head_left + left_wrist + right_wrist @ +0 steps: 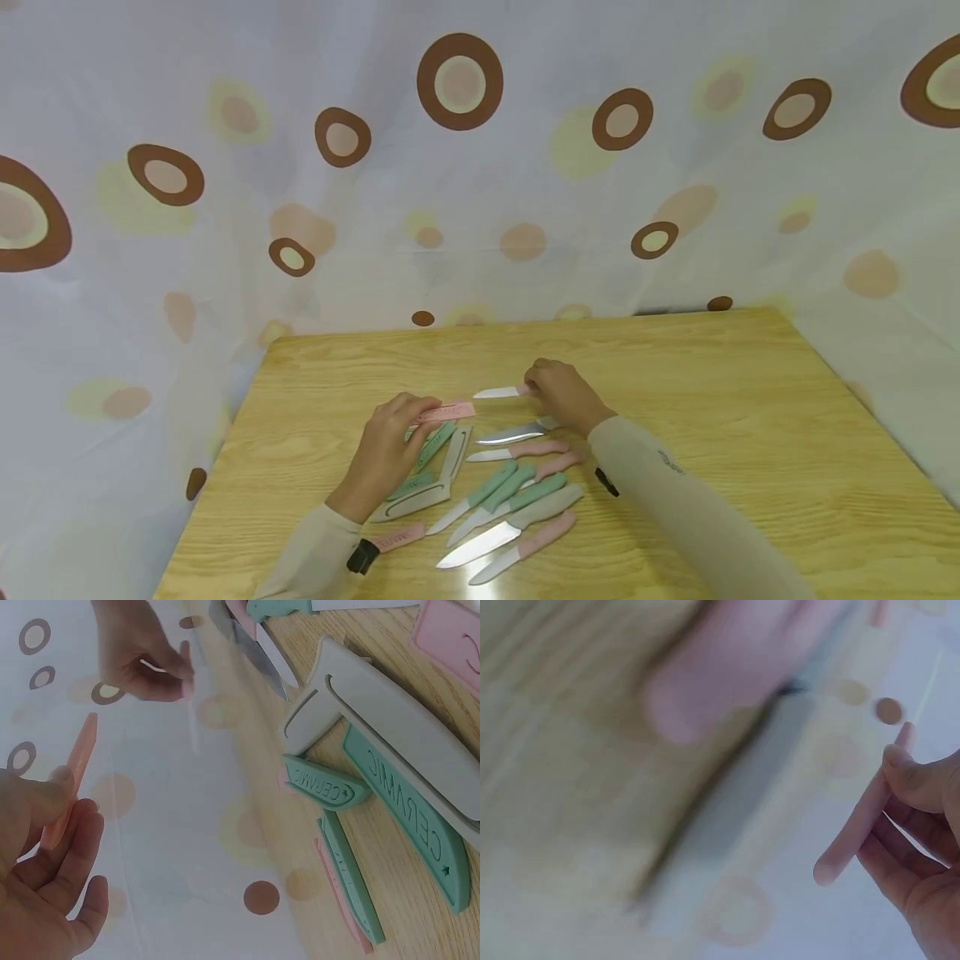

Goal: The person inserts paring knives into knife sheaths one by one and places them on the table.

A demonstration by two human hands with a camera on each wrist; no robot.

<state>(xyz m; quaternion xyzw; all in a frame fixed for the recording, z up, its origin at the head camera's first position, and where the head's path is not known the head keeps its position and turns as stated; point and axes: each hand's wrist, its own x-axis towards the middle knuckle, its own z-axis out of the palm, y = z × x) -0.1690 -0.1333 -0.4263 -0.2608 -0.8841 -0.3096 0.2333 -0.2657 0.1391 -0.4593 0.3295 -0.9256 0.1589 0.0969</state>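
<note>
My left hand point(385, 447) pinches a pink knife sheath point(454, 410) between thumb and fingers, above the table's left side. In the left wrist view that sheath point(75, 776) appears edge-on. Across from it, my right hand point(562, 395) grips a small pink-handled knife by its handle point(859, 817). The knife's white blade point(495, 392) points left toward the sheath, its tip close to the sheath but apart from it. Below the hands lie several knives, among them a grey-handled knife point(547, 510) and a green-handled knife point(491, 483).
Green sheaths point(409, 814) and grey sheaths point(397, 720) lie in a pile under my left hand. Another pink sheath point(400, 537) sits nearer the front, by my left wrist. A spotted cloth point(465, 192) hangs behind the wooden table point(750, 400).
</note>
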